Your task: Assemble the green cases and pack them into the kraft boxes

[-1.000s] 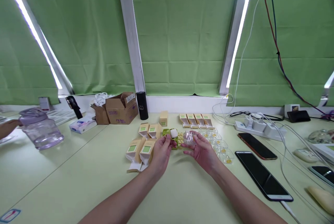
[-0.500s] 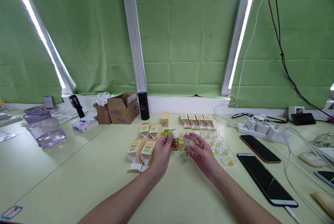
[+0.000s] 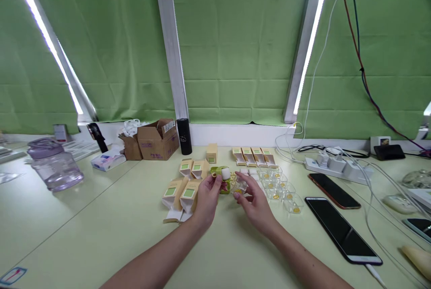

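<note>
Near the middle of the table, my left hand (image 3: 209, 194) is closed in a pinch on a small beige round-ended piece (image 3: 214, 175). A white cap-like block (image 3: 225, 173) shows just past its fingertips; whether the fingers hold that too is unclear. My right hand (image 3: 254, 199) grips a small clear container (image 3: 239, 186) with a yellow spot in it, thumb below and fingers above. Behind both hands is a green holder (image 3: 225, 188), mostly hidden. To the right of my right hand stand several clear containers (image 3: 276, 194) with yellow centres.
Several open beige cartons (image 3: 188, 194) lie left of my hands, more beige cartons (image 3: 252, 155) behind. A cardboard box (image 3: 158, 140), black cylinder (image 3: 184, 136) and purple jug (image 3: 55, 165) stand left. Phones (image 3: 343, 230), cables and a power strip (image 3: 336, 165) occupy the right.
My right hand has moved left with the clear container, closer to my left hand, and the container has tilted. White caps behind it are more exposed. My left hand has hardly moved.
</note>
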`<state>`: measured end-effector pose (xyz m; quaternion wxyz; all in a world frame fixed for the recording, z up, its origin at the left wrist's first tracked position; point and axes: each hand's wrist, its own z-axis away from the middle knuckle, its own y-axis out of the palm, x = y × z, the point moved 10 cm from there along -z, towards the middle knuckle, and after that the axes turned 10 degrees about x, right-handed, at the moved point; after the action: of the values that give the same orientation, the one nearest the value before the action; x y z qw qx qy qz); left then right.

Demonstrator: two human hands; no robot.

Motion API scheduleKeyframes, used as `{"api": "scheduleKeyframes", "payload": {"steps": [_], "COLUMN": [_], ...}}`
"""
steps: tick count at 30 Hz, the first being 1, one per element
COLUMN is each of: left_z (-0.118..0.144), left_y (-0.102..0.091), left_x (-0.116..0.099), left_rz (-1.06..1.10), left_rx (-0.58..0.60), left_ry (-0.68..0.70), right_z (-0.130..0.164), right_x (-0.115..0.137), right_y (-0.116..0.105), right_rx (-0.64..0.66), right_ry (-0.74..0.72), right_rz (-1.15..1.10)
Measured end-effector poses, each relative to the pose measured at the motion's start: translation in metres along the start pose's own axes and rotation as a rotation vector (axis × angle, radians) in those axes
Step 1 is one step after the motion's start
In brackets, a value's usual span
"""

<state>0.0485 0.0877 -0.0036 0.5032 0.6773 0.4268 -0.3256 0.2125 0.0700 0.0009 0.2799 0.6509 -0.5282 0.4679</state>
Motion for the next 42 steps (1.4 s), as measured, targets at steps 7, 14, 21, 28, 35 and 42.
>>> {"api": "scheduleKeyframes", "payload": {"steps": [7, 14, 21, 28, 35, 42], "left_z": [0.001, 0.000, 0.001, 0.004, 0.003, 0.003], "left_y": [0.000, -0.002, 0.000, 0.008, 0.011, 0.015], "left_x": [0.000, 0.000, -0.002, -0.008, -0.006, -0.004], "left_rz": [-0.005, -0.059, -0.118, -0.188, -0.295, -0.320], "left_rx": [-0.003, -0.004, -0.001, 0.030, 0.089, 0.137], "left_ry": [0.005, 0.023, 0.014, 0.013, 0.027, 0.040], "right_z": [0.002, -0.005, -0.003, -0.002, -0.003, 0.001], "right_x": [-0.009, -0.021, -0.027, -0.024, -0.025, -0.024], "right_y": [0.005, 0.006, 0.011, 0.011, 0.010, 0.004], "right_rx": [-0.018, 0.014, 0.032, 0.012, 0.023, -0.011], "right_ry": [0.024, 0.092, 0.129, 0.124, 0.112, 0.147], "right_rz": [0.004, -0.461, -0.685, -0.680, -0.616, -0.489]}}
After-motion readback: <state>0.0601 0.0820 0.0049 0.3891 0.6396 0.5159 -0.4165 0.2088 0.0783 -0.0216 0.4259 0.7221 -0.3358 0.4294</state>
